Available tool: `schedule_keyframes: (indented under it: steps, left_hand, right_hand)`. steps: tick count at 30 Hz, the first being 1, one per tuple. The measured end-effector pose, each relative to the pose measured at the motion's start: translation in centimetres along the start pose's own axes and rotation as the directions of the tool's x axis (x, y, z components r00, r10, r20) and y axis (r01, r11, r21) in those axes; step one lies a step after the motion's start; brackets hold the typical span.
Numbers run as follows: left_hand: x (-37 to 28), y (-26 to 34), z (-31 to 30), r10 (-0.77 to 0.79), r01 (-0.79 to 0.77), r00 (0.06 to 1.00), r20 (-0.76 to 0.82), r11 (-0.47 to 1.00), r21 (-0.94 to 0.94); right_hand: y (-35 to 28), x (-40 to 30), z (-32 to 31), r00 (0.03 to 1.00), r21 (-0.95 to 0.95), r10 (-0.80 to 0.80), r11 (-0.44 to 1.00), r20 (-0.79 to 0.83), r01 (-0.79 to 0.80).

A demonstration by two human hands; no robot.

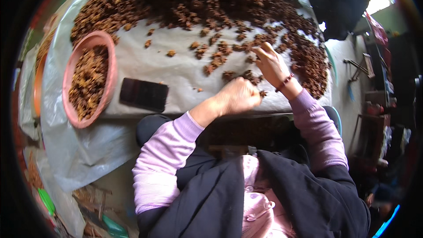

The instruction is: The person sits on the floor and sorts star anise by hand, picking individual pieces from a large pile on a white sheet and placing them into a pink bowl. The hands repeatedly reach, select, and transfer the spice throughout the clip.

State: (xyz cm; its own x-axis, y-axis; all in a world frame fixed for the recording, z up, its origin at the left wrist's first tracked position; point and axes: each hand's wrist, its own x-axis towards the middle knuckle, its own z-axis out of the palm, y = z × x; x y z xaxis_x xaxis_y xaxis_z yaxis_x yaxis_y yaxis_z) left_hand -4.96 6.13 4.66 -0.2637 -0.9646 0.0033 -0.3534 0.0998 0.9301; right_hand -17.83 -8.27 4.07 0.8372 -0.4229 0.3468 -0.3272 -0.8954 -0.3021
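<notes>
Dried star anise [198, 0] lies in a large heap over the far part of a table covered with pale plastic sheeting [178, 96]. My left hand [239, 96] is curled near the table's front edge, beside a small cluster of star anise [252, 77]. Its fingers are blurred and partly hidden, so what it holds cannot be told. Farther forward and to the right, my right hand [271, 62] bends its fingers down close to loose star anise [251, 59]. The palm is turned away from view. A dark red beaded bracelet [285, 82] circles that wrist.
At the left stands a pink plastic basin [112, 69] holding lighter brown pieces [87, 82]. A black smartphone [144, 94] lies beside it. Another person in dark clothing [340, 6] is at the table's far right corner. Stray star anise [171, 53] dots the sheeting.
</notes>
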Motion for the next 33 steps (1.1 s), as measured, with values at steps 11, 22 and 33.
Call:
schedule_keyframes:
  steps: [11, 22, 33]
  left_hand:
    - [-0.4, -1.0, -0.3, -0.022, 0.040, 0.997, -0.071, 0.961, 0.272]
    - [1.4, -1.9, -3.9, -0.395, 0.163, 0.835, -0.383, 0.842, -0.514]
    - [0.8, -4.8, -7.9, -0.009, 0.517, 0.683, -0.730, 0.713, 0.474]
  right_hand:
    - [2.4, 9.3, 5.3, 0.878, -0.307, -0.069, 0.921, 0.474, 0.238]
    - [0.2, 3.9, 1.0, 0.972, 0.541, 0.171, 0.809, 0.160, -0.231]
    - [-4.3, -2.7, -5.0, 0.763, 0.611, -0.172, 0.716, 0.624, -0.338]
